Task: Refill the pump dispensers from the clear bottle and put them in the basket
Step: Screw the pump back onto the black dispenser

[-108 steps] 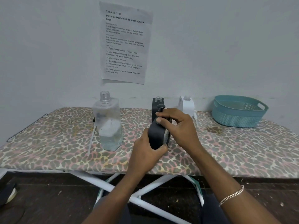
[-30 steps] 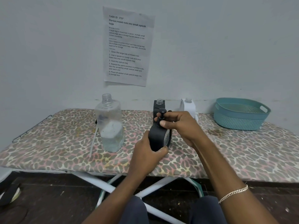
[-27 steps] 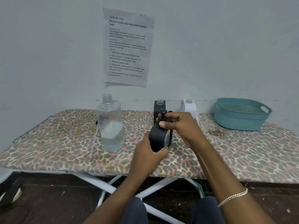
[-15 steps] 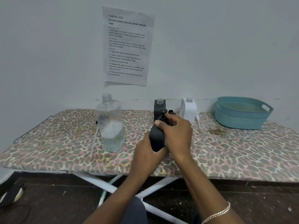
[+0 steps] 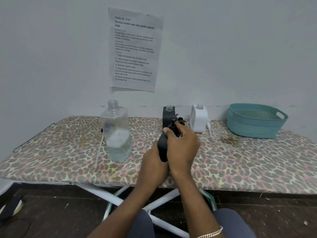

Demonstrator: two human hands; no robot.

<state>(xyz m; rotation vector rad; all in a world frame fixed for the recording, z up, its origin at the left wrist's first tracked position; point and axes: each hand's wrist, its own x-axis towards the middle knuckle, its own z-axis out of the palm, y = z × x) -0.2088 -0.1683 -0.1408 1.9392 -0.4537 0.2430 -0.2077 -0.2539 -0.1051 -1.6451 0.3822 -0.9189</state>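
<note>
Leopard-print board (image 5: 240,160): bottle (image 5: 118,134), dispensers (image 5: 199,121), basket (image 5: 253,124)

Matt dispenser (image 5: 162,148), patterned cloth (leopard) cover (image 5: 240,162)

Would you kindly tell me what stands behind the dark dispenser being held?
A second dark dispenser stands there, its neck uncapped; the held dispenser and right hand cover its lower part.

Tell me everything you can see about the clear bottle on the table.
The clear plastic bottle has a squarish body and a threaded neck with no cap. It stands upright on the leopard-print table cover. Clear liquid fills its lower part, with a whitish patch above. A thin white tube lies by its left side. The left hand and right hand hold a dark grey pump dispenser, not it.
</note>
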